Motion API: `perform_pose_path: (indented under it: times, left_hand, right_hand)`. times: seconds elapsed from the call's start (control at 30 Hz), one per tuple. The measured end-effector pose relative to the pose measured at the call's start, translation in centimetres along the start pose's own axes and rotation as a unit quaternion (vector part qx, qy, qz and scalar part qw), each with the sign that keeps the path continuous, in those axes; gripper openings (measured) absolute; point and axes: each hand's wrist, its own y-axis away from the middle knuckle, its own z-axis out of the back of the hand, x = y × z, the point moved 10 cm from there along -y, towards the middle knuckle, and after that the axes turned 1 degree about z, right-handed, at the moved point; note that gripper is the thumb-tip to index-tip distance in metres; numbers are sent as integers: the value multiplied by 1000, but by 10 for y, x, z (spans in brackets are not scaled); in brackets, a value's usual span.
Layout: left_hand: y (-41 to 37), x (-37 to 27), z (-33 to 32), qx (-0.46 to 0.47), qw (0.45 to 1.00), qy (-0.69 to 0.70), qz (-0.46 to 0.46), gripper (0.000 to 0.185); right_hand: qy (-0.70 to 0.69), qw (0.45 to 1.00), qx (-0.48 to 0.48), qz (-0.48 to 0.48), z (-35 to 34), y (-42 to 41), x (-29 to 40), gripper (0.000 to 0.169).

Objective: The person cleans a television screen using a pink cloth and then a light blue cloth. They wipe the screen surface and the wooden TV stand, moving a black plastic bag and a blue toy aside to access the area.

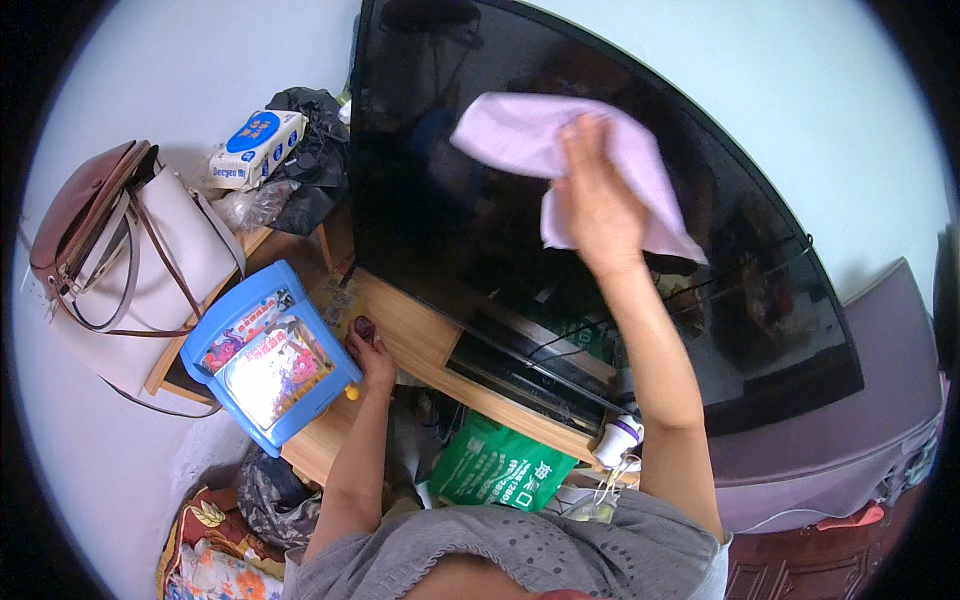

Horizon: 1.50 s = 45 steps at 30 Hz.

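Observation:
My right hand (600,199) presses a pale pink cloth (510,135) against the dark screen of a large television (420,202). The cloth spreads out on both sides of the fingers, and the hand looks slightly blurred. Low on the left, my left hand (373,361) is at the wooden TV stand (420,322), with a small dark brown object (364,328) in its fingers; what it is I cannot tell. Right beside that hand stands a blue plastic children's toy case (274,360) with a printed picture front and a yellow knob.
Left of the television are a white and maroon handbag (150,247), a wipes packet (259,150) and a black plastic bag (319,150). A green printed bag (502,461) and a white-and-purple container (619,441) sit near my body. A purple cloth-covered piece (825,435) stands right; a black cable (720,281) crosses the screen.

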Motion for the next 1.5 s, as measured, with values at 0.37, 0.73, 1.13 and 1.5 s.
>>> perform_pose_path:
  times: [0.37, 0.73, 1.13, 1.5]
  left_hand:
    - [-5, 31, -20, 21, 998, 33, 46, 78]
    - [-5, 69, -35, 28, 998, 49, 27, 104]
    - [113, -86, 17, 171, 981, 74, -44, 104]
    - [134, -137, 33, 242, 958, 147, -52, 98]
  right_hand:
    - [-469, 879, 45, -74, -43, 110, -29, 45]
    - [-297, 875, -253, -286, -1, 152, -95, 52]
    - [-913, -146, -182, -335, -33, 177, -19, 41]
    - [-844, 122, -259, -453, 6, 213, -93, 50]
